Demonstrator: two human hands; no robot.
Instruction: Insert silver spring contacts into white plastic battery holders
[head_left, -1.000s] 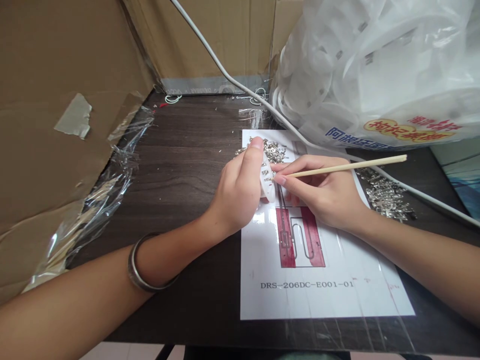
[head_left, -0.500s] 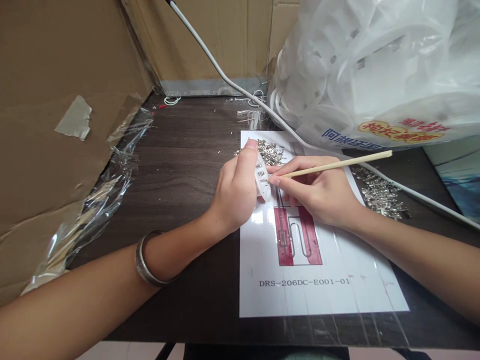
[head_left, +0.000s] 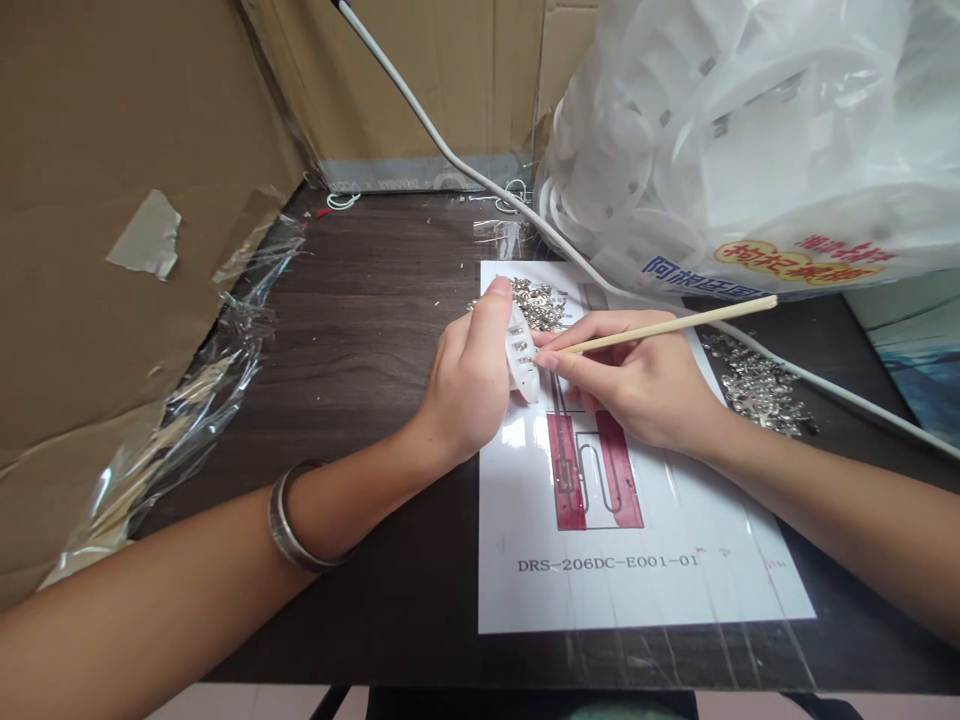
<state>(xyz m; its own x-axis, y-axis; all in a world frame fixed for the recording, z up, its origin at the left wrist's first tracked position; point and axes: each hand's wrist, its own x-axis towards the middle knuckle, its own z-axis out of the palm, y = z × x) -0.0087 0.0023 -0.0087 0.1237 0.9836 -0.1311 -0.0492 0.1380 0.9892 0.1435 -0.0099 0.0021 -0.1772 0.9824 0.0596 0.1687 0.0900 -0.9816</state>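
My left hand [head_left: 474, 385] is closed around a white plastic part [head_left: 523, 365], its slotted face turned to the right. Small metal pieces sit in several of the slots. In my right hand [head_left: 645, 380] is a thin wooden chopstick [head_left: 675, 326], pinched near its lower end, which reaches the face of the white part. Whether my right fingertips also hold a small metal piece, I cannot make out. Just behind the left hand lies a heap of small metal pieces [head_left: 541, 303] on a printed sheet [head_left: 600, 590].
Right of my right hand lies a second heap of metal pieces [head_left: 765, 385]. A clear bag of white plastic parts [head_left: 720, 150] stands at the back right. A white cable [head_left: 442, 145] crosses the dark table [head_left: 360, 290]. Cardboard [head_left: 135, 330] walls the left side.
Both hands, the white part and the chopstick have shifted very slightly to the left. My grips look the same.
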